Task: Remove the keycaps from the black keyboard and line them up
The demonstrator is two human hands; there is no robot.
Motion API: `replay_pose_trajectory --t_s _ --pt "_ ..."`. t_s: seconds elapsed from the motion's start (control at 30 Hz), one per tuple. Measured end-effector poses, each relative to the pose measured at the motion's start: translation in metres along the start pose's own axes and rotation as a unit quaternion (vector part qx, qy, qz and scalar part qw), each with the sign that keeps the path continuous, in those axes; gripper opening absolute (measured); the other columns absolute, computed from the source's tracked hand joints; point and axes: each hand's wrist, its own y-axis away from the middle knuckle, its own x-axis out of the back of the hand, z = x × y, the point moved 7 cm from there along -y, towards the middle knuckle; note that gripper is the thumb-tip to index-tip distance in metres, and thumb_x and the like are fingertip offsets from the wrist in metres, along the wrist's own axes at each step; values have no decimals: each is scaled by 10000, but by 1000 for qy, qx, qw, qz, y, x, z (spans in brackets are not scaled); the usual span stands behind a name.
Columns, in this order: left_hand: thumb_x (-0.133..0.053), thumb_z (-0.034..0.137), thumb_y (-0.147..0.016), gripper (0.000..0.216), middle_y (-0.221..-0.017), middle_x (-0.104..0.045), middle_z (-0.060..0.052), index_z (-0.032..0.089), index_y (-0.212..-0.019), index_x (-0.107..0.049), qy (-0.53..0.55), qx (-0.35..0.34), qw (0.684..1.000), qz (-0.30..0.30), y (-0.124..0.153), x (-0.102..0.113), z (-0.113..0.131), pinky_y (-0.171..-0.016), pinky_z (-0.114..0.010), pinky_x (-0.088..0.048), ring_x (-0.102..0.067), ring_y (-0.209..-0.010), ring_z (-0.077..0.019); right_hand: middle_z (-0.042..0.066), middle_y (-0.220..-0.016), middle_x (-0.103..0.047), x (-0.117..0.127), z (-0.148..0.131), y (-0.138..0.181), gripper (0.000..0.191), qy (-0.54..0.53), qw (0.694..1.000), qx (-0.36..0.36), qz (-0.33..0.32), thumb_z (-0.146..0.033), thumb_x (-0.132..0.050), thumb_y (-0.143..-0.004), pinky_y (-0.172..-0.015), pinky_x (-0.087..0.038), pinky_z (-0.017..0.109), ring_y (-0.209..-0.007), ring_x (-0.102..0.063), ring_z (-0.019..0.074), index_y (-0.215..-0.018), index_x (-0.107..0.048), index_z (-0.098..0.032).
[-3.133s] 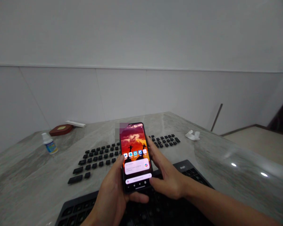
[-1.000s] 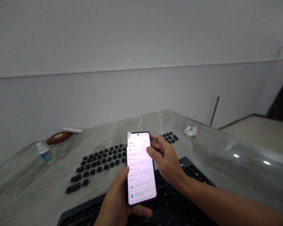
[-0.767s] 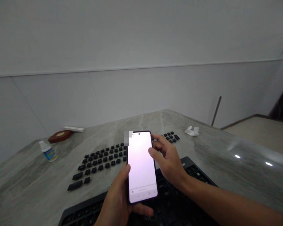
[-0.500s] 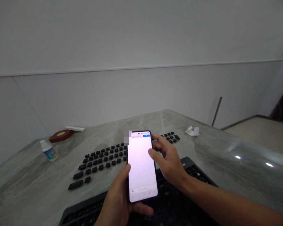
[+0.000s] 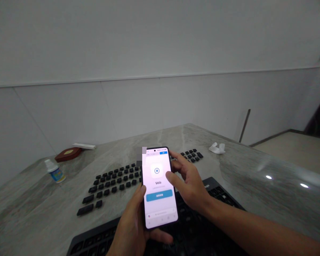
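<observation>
A lit smartphone (image 5: 160,206) is held upright between both hands, its screen facing me with a round icon, the word "Vela" and a blue button. My left hand (image 5: 134,220) wraps its lower left side, thumb on the left edge and a finger showing under the bottom. My right hand (image 5: 188,181) grips the upper right side, thumb at the screen's right edge and the other fingers partly hidden behind. Beneath the phone lies a black keyboard (image 5: 96,236) with its keycaps off, largely covered by my hands and forearm. Rows of loose black keycaps (image 5: 114,183) lie beyond it.
On the left of the marbled table (image 5: 42,217) stands a white spray bottle (image 5: 56,172) with a blue label. Behind it are a dark red wooden case (image 5: 68,155) and a white strip (image 5: 84,146). Crumpled white tissue (image 5: 217,148) lies to the right. A wall closes off the back.
The phone screen has gone from a mostly blank page to one with the icon, "Vela" and a blue button. Phone and hands have shifted very slightly left.
</observation>
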Motion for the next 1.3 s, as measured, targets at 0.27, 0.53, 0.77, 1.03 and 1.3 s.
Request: replay_pose_trajectory --t_s 0.27,0.53,0.77,1.03,1.3 --pt "-402 418 -970 506 -1110 -657 -195 83 -1348 -435 19 -25 999 -6 1 -1 4 -465 -321 -561 -656 -893 -314 166 -1327 -530 -14 -8 7 854 -18 991 73 -110 -166 -595 -739 -965 -448 437 -1117 -568 265 -1495 -199 -155" --pt "-431 421 -963 515 -1107 -660 -185 106 -1371 -437 31 -25 999 -17 -1 0 1 -468 -336 -573 -656 -885 -309 167 -1371 -502 -13 -10 8 842 -54 989 68 -123 -165 -541 -736 -1001 -427 443 -1212 -525 295 -1502 -192 -142" --pt "-440 421 -961 562 -1165 -640 -172 187 -1462 -342 38 -20 999 -19 2 -3 3 -465 -345 -573 -648 -932 -325 143 -1328 -542 -11 -11 8 822 -50 990 75 -111 -139 -533 -740 -977 -434 418 -1160 -551 276 -1498 -215 -157" --pt "-370 409 -981 557 -1205 -616 -175 166 -1477 -296 9 -19 1000 -4 3 -3 4 -478 -342 -575 -636 -932 -315 136 -1178 -624 -4 -3 8 745 -9 996 69 -51 -178 -550 -766 -866 -468 418 -940 -595 241 -1467 -302 -151" --pt "-400 408 -975 559 -1205 -613 -172 189 -1479 -297 11 -18 1000 -7 2 -3 3 -475 -335 -573 -627 -941 -309 130 -1117 -657 -2 -7 6 701 -13 997 69 -39 -205 -550 -777 -824 -479 407 -897 -609 240 -1444 -342 -141"
